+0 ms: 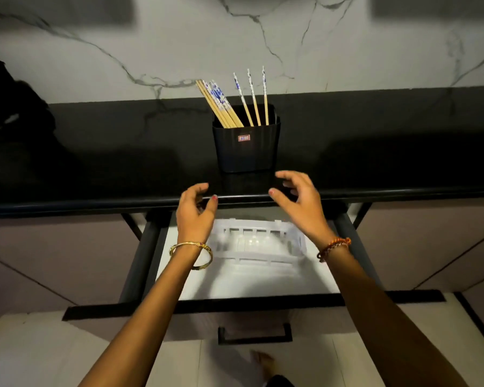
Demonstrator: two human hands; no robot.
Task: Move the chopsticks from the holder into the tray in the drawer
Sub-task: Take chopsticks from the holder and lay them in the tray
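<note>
A black holder [246, 143] stands upright on the black counter, near its front edge. Several wooden chopsticks [221, 106] with blue-and-white tops lean left in it, and three more stand at its right side. Below the counter a drawer [252, 300] is pulled open, with a white slotted tray [259, 244] lying in it; nothing shows inside the tray. My left hand [194, 212] and my right hand [298, 201] hover over the counter edge in front of the holder, fingers apart and curled, holding nothing and not touching the holder.
The black counter [95, 163] runs the full width, backed by a white marble wall [151, 51]. A dark object [14, 107] sits at the far left. The drawer handle [254, 335] juts toward me, and a foot [266, 364] shows on the pale floor.
</note>
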